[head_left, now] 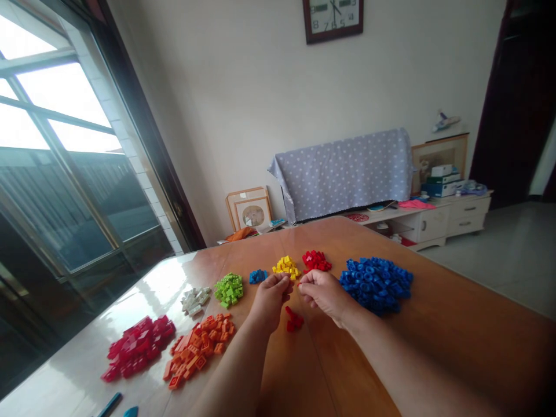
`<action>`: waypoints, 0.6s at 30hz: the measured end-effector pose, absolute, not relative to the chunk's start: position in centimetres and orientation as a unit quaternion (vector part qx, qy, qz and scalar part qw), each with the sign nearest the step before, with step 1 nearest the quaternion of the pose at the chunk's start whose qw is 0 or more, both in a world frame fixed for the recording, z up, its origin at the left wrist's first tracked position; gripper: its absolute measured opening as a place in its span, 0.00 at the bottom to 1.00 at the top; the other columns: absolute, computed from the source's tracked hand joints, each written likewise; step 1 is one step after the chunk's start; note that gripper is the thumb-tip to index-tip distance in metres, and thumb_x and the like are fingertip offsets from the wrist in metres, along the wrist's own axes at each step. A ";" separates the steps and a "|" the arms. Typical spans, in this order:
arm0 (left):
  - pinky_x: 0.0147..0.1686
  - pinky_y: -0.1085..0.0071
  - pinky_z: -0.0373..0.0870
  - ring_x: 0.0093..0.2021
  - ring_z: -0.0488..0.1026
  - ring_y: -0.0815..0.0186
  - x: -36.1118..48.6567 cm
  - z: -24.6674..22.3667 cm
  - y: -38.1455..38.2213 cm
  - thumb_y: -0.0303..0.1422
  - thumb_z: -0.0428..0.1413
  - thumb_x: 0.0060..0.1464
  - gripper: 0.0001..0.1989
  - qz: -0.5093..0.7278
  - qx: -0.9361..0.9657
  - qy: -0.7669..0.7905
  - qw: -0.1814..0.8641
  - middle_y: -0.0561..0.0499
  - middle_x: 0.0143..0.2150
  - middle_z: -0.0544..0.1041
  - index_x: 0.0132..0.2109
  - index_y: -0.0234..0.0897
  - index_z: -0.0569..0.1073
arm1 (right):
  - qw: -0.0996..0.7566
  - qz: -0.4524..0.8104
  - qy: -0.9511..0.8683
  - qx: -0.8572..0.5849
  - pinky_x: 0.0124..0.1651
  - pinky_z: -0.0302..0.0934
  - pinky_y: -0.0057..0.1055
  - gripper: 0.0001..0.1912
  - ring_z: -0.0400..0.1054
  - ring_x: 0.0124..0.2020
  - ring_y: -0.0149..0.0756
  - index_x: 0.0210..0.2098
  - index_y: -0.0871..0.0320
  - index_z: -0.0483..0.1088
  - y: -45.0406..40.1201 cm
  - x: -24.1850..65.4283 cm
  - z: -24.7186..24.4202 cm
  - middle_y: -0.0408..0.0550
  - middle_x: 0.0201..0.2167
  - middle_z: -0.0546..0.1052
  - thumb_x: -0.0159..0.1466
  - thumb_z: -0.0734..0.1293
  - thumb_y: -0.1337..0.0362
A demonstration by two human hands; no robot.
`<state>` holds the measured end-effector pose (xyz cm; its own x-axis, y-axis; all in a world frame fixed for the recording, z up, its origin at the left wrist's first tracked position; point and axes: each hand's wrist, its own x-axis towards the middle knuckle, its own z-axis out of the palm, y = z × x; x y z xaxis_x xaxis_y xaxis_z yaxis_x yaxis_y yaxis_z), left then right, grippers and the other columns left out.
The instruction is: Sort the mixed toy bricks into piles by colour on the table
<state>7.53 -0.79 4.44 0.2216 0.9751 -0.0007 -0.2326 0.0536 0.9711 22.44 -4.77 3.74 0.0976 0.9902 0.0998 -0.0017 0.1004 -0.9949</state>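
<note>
My left hand (273,294) is closed in a pinch over the middle of the table; what its fingers hold, if anything, is hidden. Close beside it, my right hand (324,294) is also pinched, with a speck of red, seemingly a small red toy brick (299,284), at its fingertips. A few red bricks (294,319) lie below and between the hands. Just beyond them are a yellow brick pile (285,266), a red brick pile (316,260) and a small blue group (258,276). A large pile of blue bricks (377,284) sits right of my right hand.
On the left of the wooden table (321,370) lie lime green bricks (228,289), whitish pieces (195,300), orange bricks (200,348) and dark pink bricks (139,346). A dark blue stick-like object (110,404) is near the front left edge. Beyond stands a low white cabinet (434,223).
</note>
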 end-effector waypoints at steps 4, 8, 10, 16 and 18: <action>0.32 0.75 0.67 0.30 0.72 0.70 7.7 4.7 -0.9 0.32 0.69 0.44 0.14 0.487 0.407 0.334 0.696 0.49 0.31 0.76 0.35 0.33 0.73 | 0.594 0.474 -0.463 -0.456 0.28 0.58 0.26 0.11 0.65 0.24 0.29 0.31 0.57 0.68 -5.2 22.1 4.4 0.41 0.23 0.74 0.55 0.69 0.57; 0.33 0.76 0.69 0.31 0.74 0.70 8.1 4.8 -1.1 0.27 0.66 0.48 0.10 0.478 0.374 0.320 0.727 0.48 0.33 0.77 0.37 0.33 0.73 | 0.620 0.455 -0.453 -0.452 0.29 0.59 0.27 0.13 0.66 0.26 0.30 0.33 0.57 0.69 -5.0 22.1 4.3 0.42 0.24 0.74 0.55 0.70 0.55; 0.34 0.76 0.69 0.31 0.75 0.71 8.2 4.7 -1.2 0.27 0.65 0.49 0.09 0.473 0.373 0.323 0.730 0.48 0.33 0.77 0.37 0.33 0.73 | 0.626 0.440 -0.457 -0.454 0.30 0.60 0.27 0.13 0.66 0.26 0.31 0.33 0.58 0.69 -4.7 22.2 4.1 0.42 0.25 0.74 0.55 0.70 0.55; 0.33 0.76 0.68 0.30 0.74 0.71 8.5 4.7 -1.5 0.29 0.67 0.47 0.11 0.471 0.391 0.320 0.724 0.48 0.32 0.77 0.36 0.33 0.73 | 0.623 0.399 -0.474 -0.477 0.31 0.61 0.27 0.11 0.66 0.26 0.31 0.33 0.58 0.69 -4.5 22.4 3.8 0.42 0.25 0.74 0.57 0.68 0.56; 0.32 0.76 0.67 0.30 0.73 0.71 8.7 4.8 -1.7 0.31 0.68 0.45 0.13 0.473 0.397 0.321 0.718 0.48 0.31 0.77 0.36 0.33 0.74 | 0.622 0.388 -0.479 -0.483 0.31 0.61 0.28 0.11 0.66 0.26 0.32 0.33 0.57 0.70 -4.5 22.5 3.7 0.42 0.25 0.75 0.57 0.67 0.56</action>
<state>8.68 -1.65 4.77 0.3467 0.9341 -0.0852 -0.4253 0.2375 0.8734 22.49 -4.46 3.71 0.2409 0.9451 0.2206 -0.0196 0.2320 -0.9725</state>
